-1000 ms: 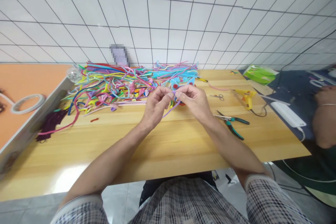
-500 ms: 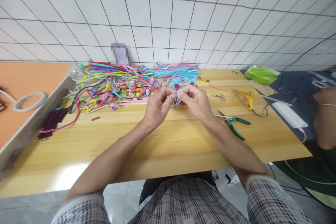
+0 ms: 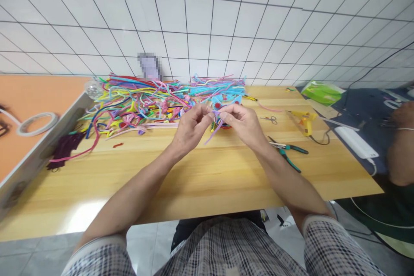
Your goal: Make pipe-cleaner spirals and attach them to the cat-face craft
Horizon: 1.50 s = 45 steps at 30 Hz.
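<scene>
A thin purple pipe cleaner [image 3: 213,134] is pinched between the fingertips of both hands, its free end hanging down toward the lower left. My left hand [image 3: 193,127] grips it from the left, and my right hand [image 3: 242,124] from the right, fingertips almost touching. Just behind them lies a light blue fuzzy piece with red round spots [image 3: 226,100], partly hidden by the fingers. Left of the hands spreads a tangled pile of colourful pipe cleaners [image 3: 139,105], and a blue and pink bundle [image 3: 216,86] lies behind, near the wall.
Right of my hands are small scissors [image 3: 273,120], green-black pliers [image 3: 291,155] and a yellow glue gun [image 3: 305,121]. A green packet [image 3: 322,92] and a white power strip [image 3: 356,142] lie farther right, near another person's arm [image 3: 403,146]. White tape [image 3: 37,124] is far left.
The purple pipe cleaner was bent close under the fingers; its end now hangs out to the lower left. My left hand has shifted slightly left. The other person's arm moved a little.
</scene>
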Tool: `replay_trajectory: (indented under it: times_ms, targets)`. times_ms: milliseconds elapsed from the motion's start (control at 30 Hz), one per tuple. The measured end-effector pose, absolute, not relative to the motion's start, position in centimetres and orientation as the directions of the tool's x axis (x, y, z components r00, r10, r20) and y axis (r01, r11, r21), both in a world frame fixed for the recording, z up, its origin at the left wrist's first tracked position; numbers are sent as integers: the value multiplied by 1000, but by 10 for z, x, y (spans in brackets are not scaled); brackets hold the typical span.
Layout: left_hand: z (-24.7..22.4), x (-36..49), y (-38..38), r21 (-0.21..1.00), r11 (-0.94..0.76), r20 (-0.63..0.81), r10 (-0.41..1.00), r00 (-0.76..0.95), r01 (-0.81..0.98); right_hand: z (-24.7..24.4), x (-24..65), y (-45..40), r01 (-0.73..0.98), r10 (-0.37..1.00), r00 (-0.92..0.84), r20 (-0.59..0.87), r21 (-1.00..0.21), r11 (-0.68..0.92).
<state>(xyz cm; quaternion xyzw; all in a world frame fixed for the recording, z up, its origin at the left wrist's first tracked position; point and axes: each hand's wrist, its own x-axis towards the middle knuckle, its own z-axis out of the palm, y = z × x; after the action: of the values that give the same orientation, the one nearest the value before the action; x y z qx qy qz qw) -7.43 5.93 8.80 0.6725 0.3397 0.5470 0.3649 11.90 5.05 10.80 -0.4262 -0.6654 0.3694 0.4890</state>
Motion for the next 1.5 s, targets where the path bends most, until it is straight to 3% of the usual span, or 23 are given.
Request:
replay_trajectory:
  times_ms: [233,467,700,767,867,967,1033,1167,1333,1500]
  targets:
    - [84,-60,53,892,-421,438,895,85,-163,98,107,49,193,921,-59,384,-901,388]
    - [72,-53,49,896,-415,427,903,48,-160,93,103,45,278,867,-22,498,-830,484]
    - [77,-66,58,807,-586,570,806,160,76,97,110,46,600,636,-129,761,-451,661]
    - [78,-68,59,768,-627,606,777,169,130,97,112,46,617,625,-162,764,-416,668]
    - [78,-69,59,711,-677,660,736,152,191,98,113,45,551,723,-121,680,-560,619]
    - [76,-68,58,689,-698,691,714,115,195,98,111,45,346,857,-60,512,-795,499]
    - [74,-67,58,714,-677,676,733,76,176,97,109,46,187,906,-51,420,-887,422]
    - [74,-64,58,805,-591,590,807,42,52,95,104,47,15,935,-55,351,-936,353]
    - [77,-60,55,841,-527,537,840,75,-126,95,102,47,-65,950,-56,306,-951,302]
    - [75,-57,53,836,-519,536,842,65,-180,90,101,48,-96,941,-41,335,-939,329]
